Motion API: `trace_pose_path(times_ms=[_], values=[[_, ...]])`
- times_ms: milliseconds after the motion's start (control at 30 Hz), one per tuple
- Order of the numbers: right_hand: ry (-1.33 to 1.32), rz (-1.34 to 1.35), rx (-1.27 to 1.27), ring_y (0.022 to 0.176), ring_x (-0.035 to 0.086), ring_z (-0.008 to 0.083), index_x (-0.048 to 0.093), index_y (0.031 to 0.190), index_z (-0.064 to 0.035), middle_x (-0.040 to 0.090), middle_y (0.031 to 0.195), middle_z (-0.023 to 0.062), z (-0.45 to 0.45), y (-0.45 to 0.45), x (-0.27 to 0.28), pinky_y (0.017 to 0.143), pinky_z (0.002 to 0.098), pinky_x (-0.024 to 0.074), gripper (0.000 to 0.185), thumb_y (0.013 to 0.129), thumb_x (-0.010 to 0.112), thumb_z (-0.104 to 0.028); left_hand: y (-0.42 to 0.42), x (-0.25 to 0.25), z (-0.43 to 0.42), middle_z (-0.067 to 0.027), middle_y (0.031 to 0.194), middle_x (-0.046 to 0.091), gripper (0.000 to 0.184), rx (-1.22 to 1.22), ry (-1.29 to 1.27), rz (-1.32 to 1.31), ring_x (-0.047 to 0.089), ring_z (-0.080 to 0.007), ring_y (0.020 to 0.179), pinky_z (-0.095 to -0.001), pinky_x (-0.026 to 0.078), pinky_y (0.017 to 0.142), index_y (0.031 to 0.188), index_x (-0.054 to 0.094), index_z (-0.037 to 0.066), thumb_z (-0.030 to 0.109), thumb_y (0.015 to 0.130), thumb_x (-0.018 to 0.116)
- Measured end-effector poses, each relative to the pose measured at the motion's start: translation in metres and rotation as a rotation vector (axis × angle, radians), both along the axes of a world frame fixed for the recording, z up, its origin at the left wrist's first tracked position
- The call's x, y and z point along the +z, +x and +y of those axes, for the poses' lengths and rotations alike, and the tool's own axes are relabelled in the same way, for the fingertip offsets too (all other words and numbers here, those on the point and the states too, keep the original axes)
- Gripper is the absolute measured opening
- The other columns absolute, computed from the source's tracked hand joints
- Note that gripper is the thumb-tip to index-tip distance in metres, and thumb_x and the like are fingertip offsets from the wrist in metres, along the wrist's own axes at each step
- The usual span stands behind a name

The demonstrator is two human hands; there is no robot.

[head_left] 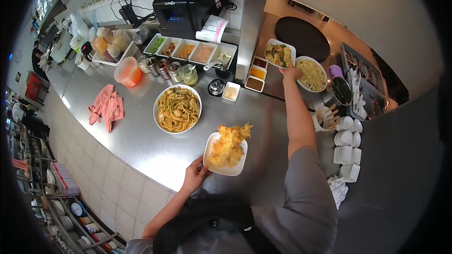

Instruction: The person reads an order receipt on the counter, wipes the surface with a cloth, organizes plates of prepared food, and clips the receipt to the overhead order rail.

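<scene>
My left hand (194, 177) is closed on the near left edge of a white square bowl (241, 163). Golden battered fried food (227, 146) rises out of that bowl past its far rim. Stretched far forward, my right hand (290, 72) grips the near edge of another white bowl (294, 52) holding pieces of food with greens. Right beside that hand, a white bowl of fried rice or a similar pale dish (311, 74) sits on the ledge. Between my arms and to the left, a round plate of thick noodles (178, 109) rests on the steel counter.
A pink cloth (107, 107) lies at left. Topping trays (186, 49), spice jars (175, 71) and a black printer (181, 7) line the back. Small sauce dishes (256, 73), a dark round tray (302, 37), a chopstick holder (326, 118) and stacked white dishes (347, 155) are at right.
</scene>
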State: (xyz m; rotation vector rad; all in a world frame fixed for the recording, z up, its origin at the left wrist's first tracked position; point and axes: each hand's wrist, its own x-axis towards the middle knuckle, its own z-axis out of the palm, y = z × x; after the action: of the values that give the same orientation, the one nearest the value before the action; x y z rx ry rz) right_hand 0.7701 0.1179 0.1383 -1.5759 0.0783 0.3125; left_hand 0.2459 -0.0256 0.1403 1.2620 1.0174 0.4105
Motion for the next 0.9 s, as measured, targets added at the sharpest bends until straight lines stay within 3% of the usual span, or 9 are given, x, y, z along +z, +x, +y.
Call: trace_pose_path(times_ms=[200, 333, 400, 433, 533, 600, 767, 833, 900], values=[[-0.011, 0.059, -0.098, 0.069, 0.068, 0.0332, 0.043, 0.113, 0.0209, 0.059, 0.104, 0.0286, 0.031, 0.010, -0.015, 0.046, 0.0334, 0.0603, 0.042, 0.088, 0.054, -0.011, 0.020, -0.009, 0.006, -0.0140, 0.105, 0.064, 0.048, -0.010, -0.020, -0.047, 0.067, -0.0184, 0.084, -0.0282, 0.056, 0.075, 0.137, 0.038, -0.002, 0.005, 0.093, 0.054], [-0.056, 0.080, -0.079, 0.067, 0.068, 0.0323, 0.046, 0.110, 0.0181, 0.061, 0.098, 0.0303, 0.044, 0.035, -0.047, 0.054, 0.0356, 0.0607, 0.035, 0.091, 0.050, -0.011, 0.026, -0.008, 0.011, -0.0150, 0.113, 0.061, 0.047, -0.046, -0.009, -0.039, 0.067, -0.0182, 0.086, -0.0280, 0.056, 0.075, 0.137, 0.038, -0.002, 0.005, 0.093, 0.054], [0.272, 0.148, -0.054, 0.079, 0.067, 0.0328, 0.045, 0.112, 0.0148, 0.057, 0.107, 0.0304, 0.043, 0.038, -0.053, 0.064, 0.0377, 0.0616, 0.031, 0.094, 0.046, -0.011, 0.028, -0.005, 0.016, -0.0150, 0.114, 0.061, 0.047, -0.079, -0.006, 0.007, 0.066, -0.0180, 0.087, -0.0282, 0.056, 0.075, 0.137, 0.038, -0.001, 0.004, 0.093, 0.054], [0.266, 0.149, -0.063, 0.079, 0.067, 0.0328, 0.045, 0.112, 0.0148, 0.057, 0.107, 0.0304, 0.037, 0.040, -0.056, 0.064, 0.0377, 0.0616, 0.031, 0.094, 0.046, -0.011, 0.029, -0.005, 0.017, -0.0149, 0.116, 0.060, 0.047, -0.106, 0.001, 0.048, 0.066, -0.0178, 0.087, -0.0285, 0.056, 0.075, 0.137, 0.039, -0.001, 0.004, 0.093, 0.054], [0.479, 0.278, 0.181, 0.091, 0.063, 0.0339, 0.042, 0.120, 0.0150, 0.055, 0.110, 0.0281, -0.001, 0.023, -0.037, 0.077, 0.0374, 0.0602, 0.039, 0.096, 0.048, -0.015, 0.035, -0.006, 0.021, -0.0143, 0.114, 0.061, 0.047, -0.114, -0.026, 0.002, 0.066, -0.0171, 0.087, -0.0280, 0.056, 0.074, 0.137, 0.039, -0.001, 0.003, 0.093, 0.054], [0.519, 0.378, 0.407, 0.090, 0.064, 0.0281, 0.046, 0.119, 0.0068, 0.057, 0.110, 0.0208, -0.047, 0.001, -0.021, 0.082, 0.0377, 0.0576, 0.030, 0.097, 0.045, -0.015, 0.040, -0.012, 0.022, -0.0140, 0.113, 0.061, 0.047, -0.130, -0.021, -0.030, 0.066, -0.0166, 0.086, -0.0276, 0.056, 0.074, 0.137, 0.039, -0.002, 0.003, 0.092, 0.054], [0.115, 0.012, 0.482, 0.078, 0.060, 0.0146, 0.051, 0.122, -0.0043, 0.060, 0.104, 0.0106, -0.217, -0.123, 0.006, 0.071, 0.0316, 0.0554, 0.036, 0.098, 0.046, -0.031, 0.051, -0.019, 0.028, -0.0131, 0.112, 0.062, 0.048, -0.227, 0.025, -0.034, 0.066, -0.0161, 0.085, -0.0269, 0.056, 0.073, 0.138, 0.036, -0.003, 0.001, 0.093, 0.051], [-0.095, 0.116, 0.670, 0.075, 0.059, 0.0139, 0.052, 0.124, -0.0043, 0.060, 0.098, 0.0095, -0.267, -0.171, -0.008, 0.067, 0.0300, 0.0550, 0.041, 0.097, 0.048, -0.035, 0.056, -0.016, 0.030, -0.0132, 0.114, 0.061, 0.047, -0.260, 0.048, -0.056, 0.066, -0.0173, 0.085, -0.0279, 0.057, 0.073, 0.137, 0.036, -0.002, 0.001, 0.093, 0.051], [-0.071, 0.263, 0.630, 0.070, 0.060, 0.0148, 0.053, 0.121, -0.0023, 0.061, 0.093, 0.0091, -0.283, -0.239, -0.011, 0.066, 0.0301, 0.0556, 0.041, 0.098, 0.046, -0.035, 0.060, -0.023, 0.032, -0.0137, 0.116, 0.060, 0.046, -0.256, 0.040, -0.149, 0.066, -0.0181, 0.085, -0.0287, 0.057, 0.073, 0.137, 0.037, -0.002, 0.002, 0.092, 0.051]])
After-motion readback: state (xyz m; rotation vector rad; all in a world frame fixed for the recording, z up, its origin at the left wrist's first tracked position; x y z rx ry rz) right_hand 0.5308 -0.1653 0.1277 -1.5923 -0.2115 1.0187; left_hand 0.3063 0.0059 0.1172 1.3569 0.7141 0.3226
